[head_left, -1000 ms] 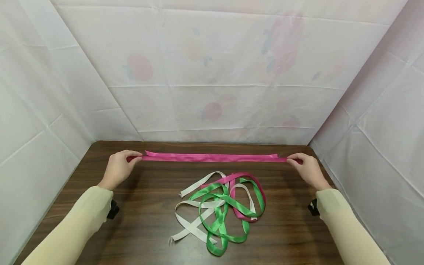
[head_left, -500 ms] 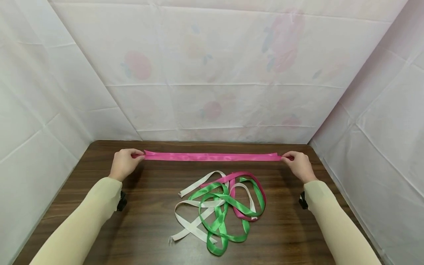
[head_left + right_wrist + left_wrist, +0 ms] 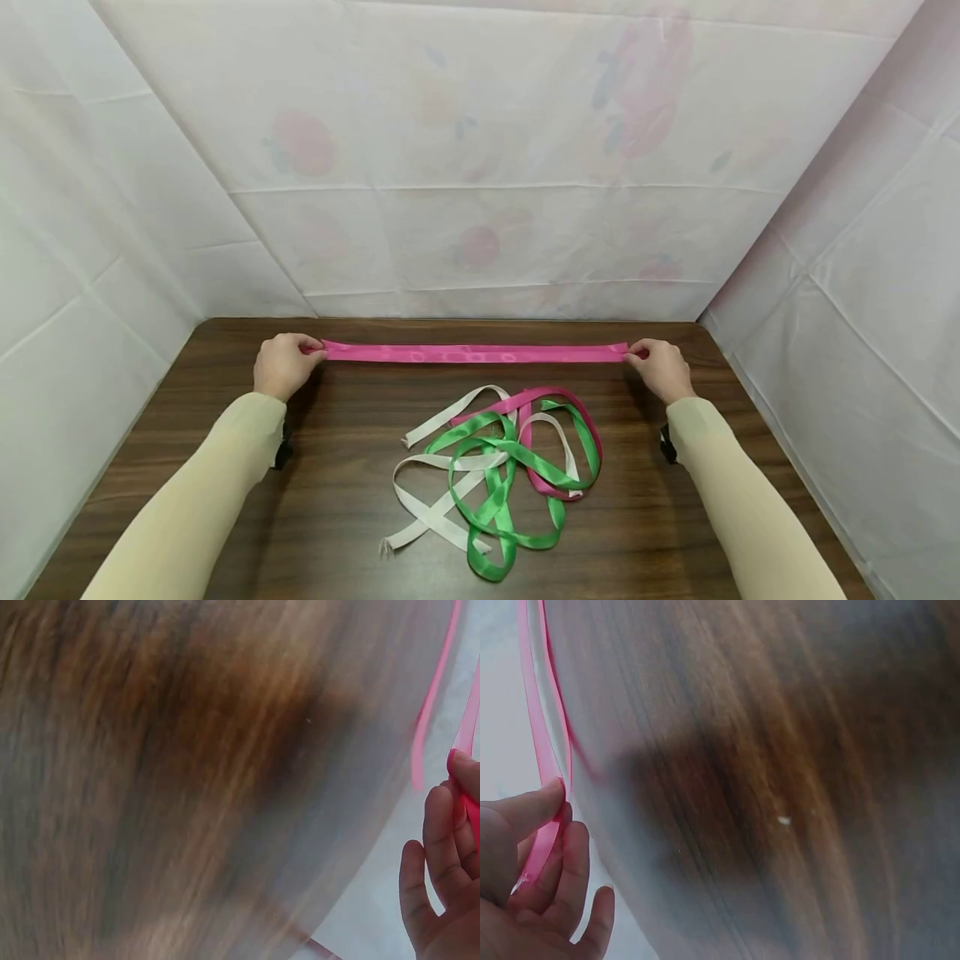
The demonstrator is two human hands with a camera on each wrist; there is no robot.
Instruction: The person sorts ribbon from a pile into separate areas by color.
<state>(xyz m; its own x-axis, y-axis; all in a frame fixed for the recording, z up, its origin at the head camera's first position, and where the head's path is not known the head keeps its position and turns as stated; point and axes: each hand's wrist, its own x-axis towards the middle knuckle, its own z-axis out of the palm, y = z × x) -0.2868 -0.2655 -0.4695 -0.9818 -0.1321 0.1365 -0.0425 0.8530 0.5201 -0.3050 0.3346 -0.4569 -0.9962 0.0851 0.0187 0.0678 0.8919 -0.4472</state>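
A pink satin ribbon [image 3: 538, 727] is stretched sideways near the table's far edge. My left hand [image 3: 285, 367] pinches its left end between thumb and fingers, and a short tail hangs inside the palm in the left wrist view. At the other end, my right hand [image 3: 662, 369] pinches the ribbon in the same way. A second pink ribbon [image 3: 429, 712] lies on the table under the held one; the two overlap as one band in the head view. Both wrist views show a gap between them, so the held ribbon is raised.
Nearer me on the brown wooden table [image 3: 337, 500] lies a loose tangle of green ribbon [image 3: 536, 458], white ribbon [image 3: 427, 510] and another pink ribbon [image 3: 558, 393]. White printed cloth [image 3: 480, 167] hangs behind the table and along both sides.
Both hands have moved inward, the right one further. The held pink ribbon has come over the one on the table, now overlapping it. The tangle stays put.
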